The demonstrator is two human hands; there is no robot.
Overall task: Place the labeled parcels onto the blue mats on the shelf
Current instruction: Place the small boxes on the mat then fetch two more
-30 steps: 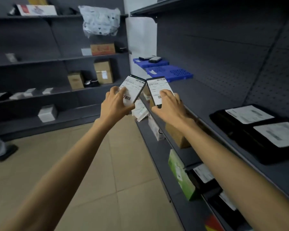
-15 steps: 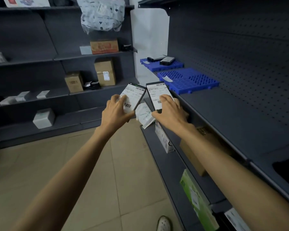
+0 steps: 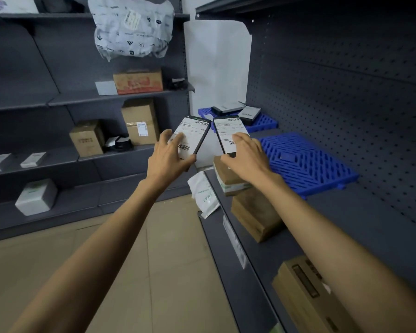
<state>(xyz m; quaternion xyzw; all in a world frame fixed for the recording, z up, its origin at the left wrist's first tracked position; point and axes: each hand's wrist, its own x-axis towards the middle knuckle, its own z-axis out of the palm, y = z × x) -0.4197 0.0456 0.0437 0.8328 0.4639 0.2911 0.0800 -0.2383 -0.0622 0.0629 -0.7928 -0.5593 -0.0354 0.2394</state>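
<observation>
Head view: left hand [image 3: 169,156] grips one labeled parcel [image 3: 192,137], right hand [image 3: 246,156] another parcel [image 3: 229,133], labels up at frame centre, likely heading for the near blue mat [image 3: 305,162], centre-right.

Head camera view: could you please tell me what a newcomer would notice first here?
Two flat black parcels with white barcode labels, one in the left hand and one in the right hand, held up mid-frame. Just right of them, a bare blue mat lies on the dark shelf.

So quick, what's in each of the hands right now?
Left hand: holding a labeled black parcel.
Right hand: holding another labeled black parcel.
</observation>
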